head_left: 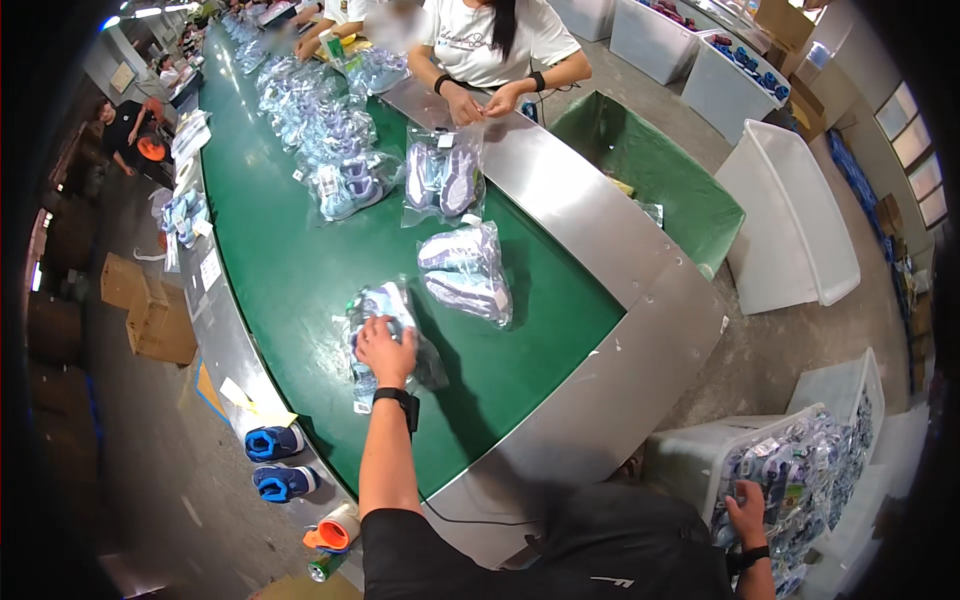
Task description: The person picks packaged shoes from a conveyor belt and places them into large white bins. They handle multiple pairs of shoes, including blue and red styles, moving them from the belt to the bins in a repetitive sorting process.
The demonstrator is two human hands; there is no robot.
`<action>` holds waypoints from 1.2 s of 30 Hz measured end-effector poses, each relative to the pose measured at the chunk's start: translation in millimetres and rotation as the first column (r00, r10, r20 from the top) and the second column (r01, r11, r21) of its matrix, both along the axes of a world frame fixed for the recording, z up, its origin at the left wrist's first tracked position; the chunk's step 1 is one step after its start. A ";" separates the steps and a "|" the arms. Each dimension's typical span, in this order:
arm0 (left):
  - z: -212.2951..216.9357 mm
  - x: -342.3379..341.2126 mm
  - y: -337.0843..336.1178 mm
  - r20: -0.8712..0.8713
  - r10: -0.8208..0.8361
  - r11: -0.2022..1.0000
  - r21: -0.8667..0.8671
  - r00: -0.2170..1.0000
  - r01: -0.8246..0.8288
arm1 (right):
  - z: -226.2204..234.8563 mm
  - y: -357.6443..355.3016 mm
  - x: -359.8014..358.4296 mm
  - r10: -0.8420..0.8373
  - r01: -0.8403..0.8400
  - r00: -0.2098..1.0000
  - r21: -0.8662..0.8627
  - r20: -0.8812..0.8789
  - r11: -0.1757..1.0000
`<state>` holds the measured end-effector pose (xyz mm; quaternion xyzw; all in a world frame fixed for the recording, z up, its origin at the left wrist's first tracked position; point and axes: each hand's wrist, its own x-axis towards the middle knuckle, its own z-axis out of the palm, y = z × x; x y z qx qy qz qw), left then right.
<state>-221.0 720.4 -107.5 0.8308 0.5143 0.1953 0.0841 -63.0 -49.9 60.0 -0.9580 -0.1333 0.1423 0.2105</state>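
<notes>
My left hand (386, 350) grips a clear-bagged pair of shoes (378, 300) from above, near the close end of the green conveyor belt (540, 390). Its fingers curve over the bag, and the palm hides part of the shoes. Just to the right lies another bagged pair of grey-blue shoes (465, 272). Farther up is a bagged pair with pale soles (443, 175). Down at the right, my right hand (746, 512) hangs over a white bin (690, 455) heaped with bagged shoes (800, 470). Its fingers are loosely apart, with nothing visible in them.
Many bagged shoes (310, 110) line the belt's far part. A co-worker (490, 50) stands across the metal edge (570, 190), hands together. Beyond are a green bin (650, 150) and a white tub (785, 220). Blue shoes (280, 482) and a tape roll (340, 525) sit at left.
</notes>
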 end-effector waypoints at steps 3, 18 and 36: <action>15.8 13.3 -51.5 -0.031 -0.347 0.937 0.038 0.937 0.348 | 7.8 14.5 -0.4 0.077 -0.077 0.997 -0.025 -0.014 0.997; -19.1 34.5 -171.8 0.277 0.897 0.276 -0.960 0.344 0.053 | -23.3 -35.9 -58.1 -0.169 0.177 0.983 0.132 -0.066 0.975; -3.9 46.9 -95.2 0.276 0.922 0.163 -0.913 0.271 0.375 | -29.8 -99.4 -91.9 -0.386 0.410 0.909 0.171 -0.158 0.896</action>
